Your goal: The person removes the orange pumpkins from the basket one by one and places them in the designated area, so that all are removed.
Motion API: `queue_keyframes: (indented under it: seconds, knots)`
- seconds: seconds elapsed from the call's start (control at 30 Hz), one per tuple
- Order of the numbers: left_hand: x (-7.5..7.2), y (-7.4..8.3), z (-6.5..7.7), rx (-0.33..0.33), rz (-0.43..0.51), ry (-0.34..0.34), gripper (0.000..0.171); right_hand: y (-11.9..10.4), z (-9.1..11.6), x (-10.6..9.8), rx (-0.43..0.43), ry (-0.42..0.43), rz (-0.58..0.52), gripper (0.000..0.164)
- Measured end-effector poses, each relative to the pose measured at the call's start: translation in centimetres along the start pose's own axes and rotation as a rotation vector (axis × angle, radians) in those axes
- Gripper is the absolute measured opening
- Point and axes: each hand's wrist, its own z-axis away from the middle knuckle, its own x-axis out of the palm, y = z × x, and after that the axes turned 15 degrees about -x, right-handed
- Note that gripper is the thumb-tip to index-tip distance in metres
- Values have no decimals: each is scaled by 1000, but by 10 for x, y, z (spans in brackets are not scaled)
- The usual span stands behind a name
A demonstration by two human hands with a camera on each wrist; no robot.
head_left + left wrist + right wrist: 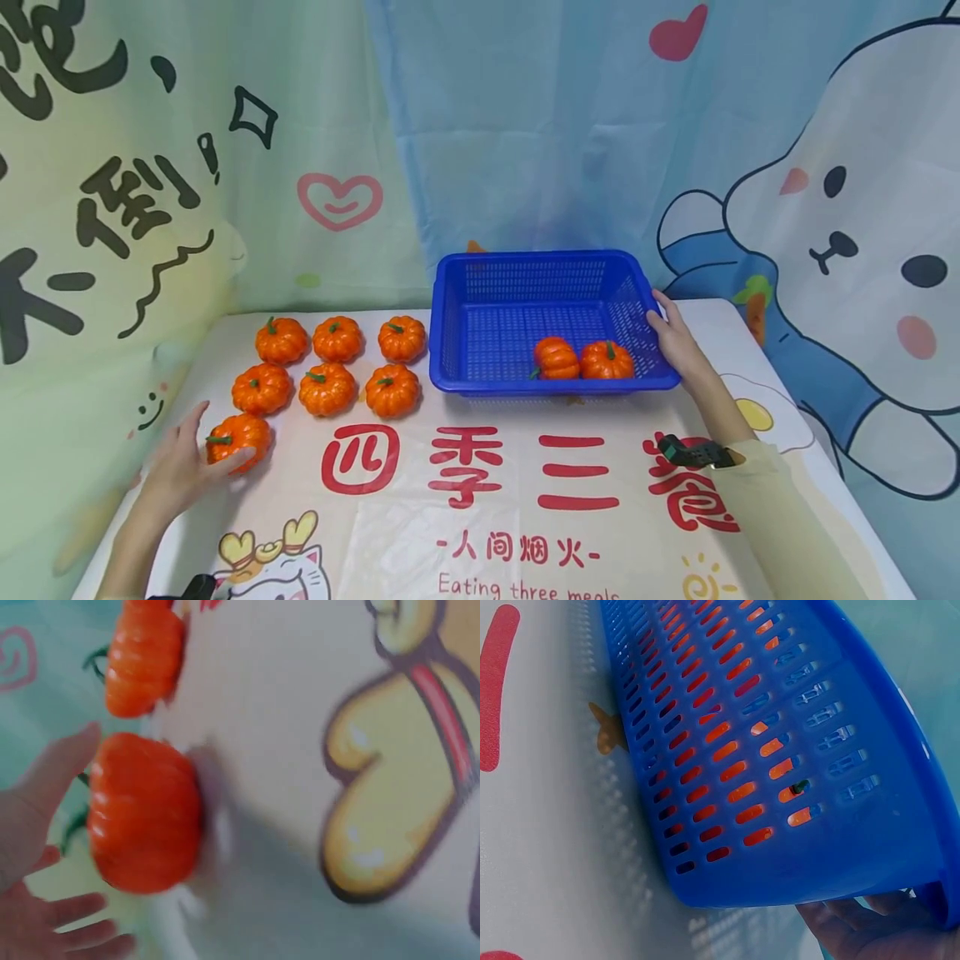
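My left hand point(182, 464) reaches round the nearest small orange pumpkin point(240, 442) at the left of the table. Its thumb and fingers are spread on either side; in the left wrist view that hand point(45, 877) stands beside the pumpkin, which has a green stem. My right hand point(672, 336) grips the right rim of a blue plastic basket point(555, 387). In the right wrist view its fingers point(840, 922) curl under the basket's end. Two pumpkins lie inside, one tipped on its side point(557, 358) and one upright point(607, 361).
Several more pumpkins stand in rows left of the basket, among them a front one point(393, 391) and a back one point(337, 339). A printed cloth point(390, 525) covers the table. Behind it hangs a patterned curtain point(510, 183).
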Motion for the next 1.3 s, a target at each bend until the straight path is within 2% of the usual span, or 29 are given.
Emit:
queue_keyframes:
  seconds: [0.1,0.17,0.2,0.4,0.57,0.63,0.8,0.9,1.03,1.2,1.3]
  knots:
    - [-2,15,10,53,77,159,95,0,0,1,0,0,2,60]
    - [-4,29,18,106,125,202,90,-1,0,1,1,1,5,60]
    - [-5,36,22,130,148,196,89,-1,0,1,1,1,4,60]
    - [-1,74,46,200,203,28,85,-1,0,1,-8,-8,-11,60]
    - [13,99,58,276,254,-108,81,-2,1,1,-15,1,3,61]
    - [20,106,62,278,255,-150,81,-2,1,1,-20,5,8,62]
    - [41,122,68,280,276,-257,80,0,1,1,-20,10,15,62]
    - [52,134,70,297,324,-376,78,0,1,0,-16,10,15,62]
    - [63,156,74,335,343,-508,72,0,2,0,-20,11,9,62]
    - [69,181,77,439,345,-599,71,-1,2,1,-19,6,-16,62]
    - [71,194,78,502,320,-629,70,-2,2,0,-16,3,-18,62]
